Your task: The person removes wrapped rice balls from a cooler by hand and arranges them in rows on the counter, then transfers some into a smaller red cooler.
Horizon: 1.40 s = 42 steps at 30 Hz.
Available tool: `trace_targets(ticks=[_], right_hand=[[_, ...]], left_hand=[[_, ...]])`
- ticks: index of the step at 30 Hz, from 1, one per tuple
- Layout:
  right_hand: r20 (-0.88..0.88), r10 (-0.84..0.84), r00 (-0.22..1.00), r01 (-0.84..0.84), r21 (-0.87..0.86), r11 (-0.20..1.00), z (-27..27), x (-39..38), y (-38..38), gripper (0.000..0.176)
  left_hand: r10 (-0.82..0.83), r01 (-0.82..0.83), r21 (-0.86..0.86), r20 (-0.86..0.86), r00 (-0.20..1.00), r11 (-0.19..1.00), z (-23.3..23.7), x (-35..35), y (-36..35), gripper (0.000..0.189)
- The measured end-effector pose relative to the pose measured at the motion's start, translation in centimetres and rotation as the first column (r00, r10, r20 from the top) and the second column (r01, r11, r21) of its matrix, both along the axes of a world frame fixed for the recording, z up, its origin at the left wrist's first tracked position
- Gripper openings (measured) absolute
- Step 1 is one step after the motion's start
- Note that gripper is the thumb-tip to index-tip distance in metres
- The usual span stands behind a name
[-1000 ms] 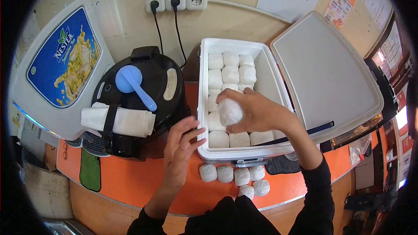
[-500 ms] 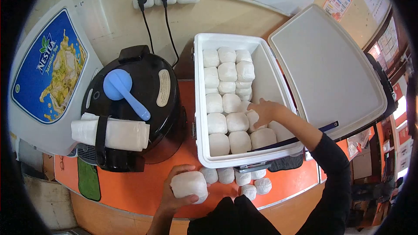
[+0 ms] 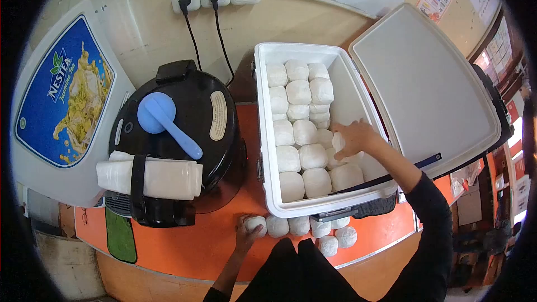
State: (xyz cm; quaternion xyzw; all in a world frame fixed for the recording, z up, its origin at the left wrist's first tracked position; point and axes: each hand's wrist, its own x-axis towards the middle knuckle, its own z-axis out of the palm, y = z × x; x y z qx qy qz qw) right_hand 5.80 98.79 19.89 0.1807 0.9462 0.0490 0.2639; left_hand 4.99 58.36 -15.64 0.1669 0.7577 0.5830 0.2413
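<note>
At the front of the orange table, my left hand is closed around a white wrapped bundle at the left end of a row of similar bundles. My right hand reaches into the white cooler box, its fingers curled around another white wrapped bundle, mostly hidden by the hand. Stacked bundles fill the left and front of the box. Its lid lies open to the right.
Left of the box stands a black rice cooker with a blue scoop and a white folded stack on top. A Nestea dispenser is farther left. A green cloth and a dark blue strip lie nearby.
My left hand has lowered its bundle from close to the camera to the table, beside the row. My right hand has risen slightly, with a bundle in its fingers.
</note>
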Motion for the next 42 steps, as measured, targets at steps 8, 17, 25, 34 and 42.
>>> trace_targets(ticks=[8, 17, 25, 34, 42], right_hand=[[-0.224, -0.109, 0.968, -0.192, -0.950, 0.245, 14.4, 9.1, -11.0, 0.067], [-0.041, -0.102, 0.994, 0.014, -0.876, 0.483, -14.6, 17.3, -19.4, 0.065], [-0.074, -0.303, 0.950, 0.248, -0.411, 0.877, -26.1, 21.3, -26.3, 0.088], [0.006, -0.091, 0.996, 0.071, -0.672, 0.737, -8.3, 17.5, -18.8, 0.049], [-0.386, -0.057, 0.921, -0.036, -0.229, 0.973, 3.1, 7.2, -6.9, 0.042]], left_hand=[[0.026, -0.205, -0.320, -0.486, 0.874, 0.925, 5.5, 0.1, 0.3, 0.048], [0.070, -0.053, 0.047, -0.511, 0.857, 0.997, 17.8, 2.9, 2.2, 0.019], [-0.016, 0.109, 0.129, -0.571, 0.821, 0.986, 16.6, 5.6, 3.3, 0.013], [-0.386, 0.430, 0.085, -0.312, 0.868, 0.899, 15.6, 7.1, 3.1, 0.005], [-0.531, 0.573, 0.095, -0.276, 0.801, 0.814, 16.8, 4.5, 4.4, 0.007]])
